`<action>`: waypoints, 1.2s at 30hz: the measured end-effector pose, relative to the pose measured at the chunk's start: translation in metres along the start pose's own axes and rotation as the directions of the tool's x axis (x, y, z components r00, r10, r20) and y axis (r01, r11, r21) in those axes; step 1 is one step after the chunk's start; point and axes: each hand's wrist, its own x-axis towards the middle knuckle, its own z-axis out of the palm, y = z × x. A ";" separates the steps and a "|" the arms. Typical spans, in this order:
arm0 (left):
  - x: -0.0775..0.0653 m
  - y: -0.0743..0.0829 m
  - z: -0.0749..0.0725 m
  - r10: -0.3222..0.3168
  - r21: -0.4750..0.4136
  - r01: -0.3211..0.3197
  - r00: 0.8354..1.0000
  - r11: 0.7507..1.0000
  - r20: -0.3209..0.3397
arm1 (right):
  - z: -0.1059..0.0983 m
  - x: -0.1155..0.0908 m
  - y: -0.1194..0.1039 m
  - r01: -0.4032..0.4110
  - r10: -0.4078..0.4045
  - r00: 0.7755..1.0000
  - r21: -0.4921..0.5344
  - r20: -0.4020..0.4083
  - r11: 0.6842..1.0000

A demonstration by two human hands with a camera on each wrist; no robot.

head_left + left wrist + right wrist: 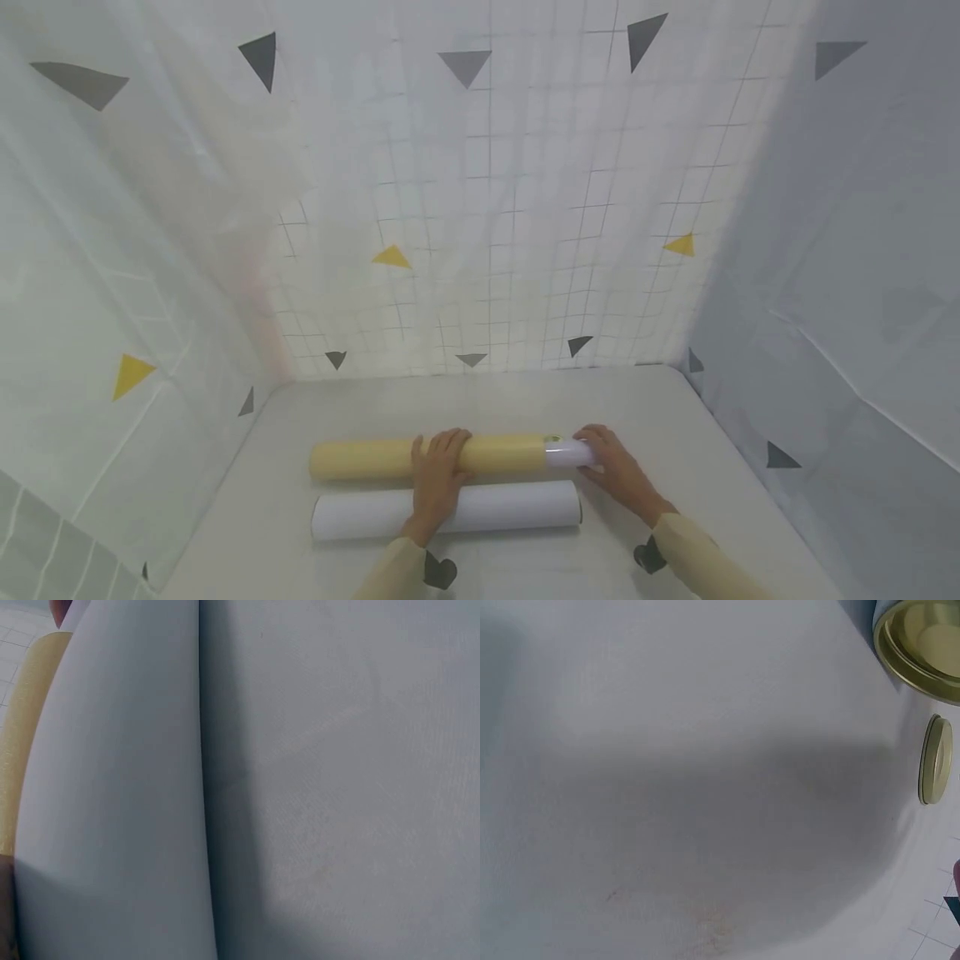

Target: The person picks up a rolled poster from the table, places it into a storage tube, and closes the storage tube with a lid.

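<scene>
We see the yellow roll (360, 460) lying crosswise, lower ctr of the head view, w/ a pale tube (566, 454) sticking out its R end. L hand (438, 483) is clamped on the yellow roll, fingers over the top, wrist passing above the white tube (367, 514). R hand (618, 471) grips the pale tube's outer end, fingers & thumb on opp. sides. White tube lies just beside the roll, a bit lower in frame, approx. parallel, all on the whitish table (517, 562). In the R wrist view we've a gold end cap (930, 645) upper R; below it, a gold disc (935, 760), we can't tell whose
</scene>
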 end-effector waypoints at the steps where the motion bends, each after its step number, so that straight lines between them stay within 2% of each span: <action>1: 0.000 0.000 0.000 0.001 -0.004 -0.001 1.000 1.000 -0.003 | 0.001 0.001 0.000 0.004 -0.004 1.000 0.012 0.007 1.000; 10: 0.000 -0.003 0.005 0.015 0.011 -0.015 1.000 1.000 -0.027 | 0.000 0.008 -0.006 0.017 -0.023 0.998 0.097 0.057 0.995; 14: 0.001 -0.004 0.006 0.020 0.013 -0.019 0.999 1.000 -0.034 | -0.002 0.011 -0.011 -0.050 0.033 0.992 0.140 0.124 0.989; 17: 0.000 -0.004 0.006 0.022 0.014 -0.021 0.999 1.000 -0.035 | -0.002 0.013 -0.015 -0.100 0.070 0.979 0.154 0.192 0.983; 21: -0.001 -0.003 0.004 0.015 0.000 -0.015 1.000 1.000 -0.024 | 0.002 0.016 -0.017 -0.120 0.072 0.966 0.188 0.247 0.975; 29: -0.001 0.001 -0.001 0.011 0.011 -0.011 1.000 1.000 -0.003 | 0.009 0.017 -0.020 -0.183 0.121 0.954 0.214 0.273 0.960; 36: 0.000 0.001 -0.002 0.020 0.024 -0.019 1.000 1.000 -0.016 | 0.008 0.019 -0.026 -0.129 0.054 0.963 0.275 0.265 0.953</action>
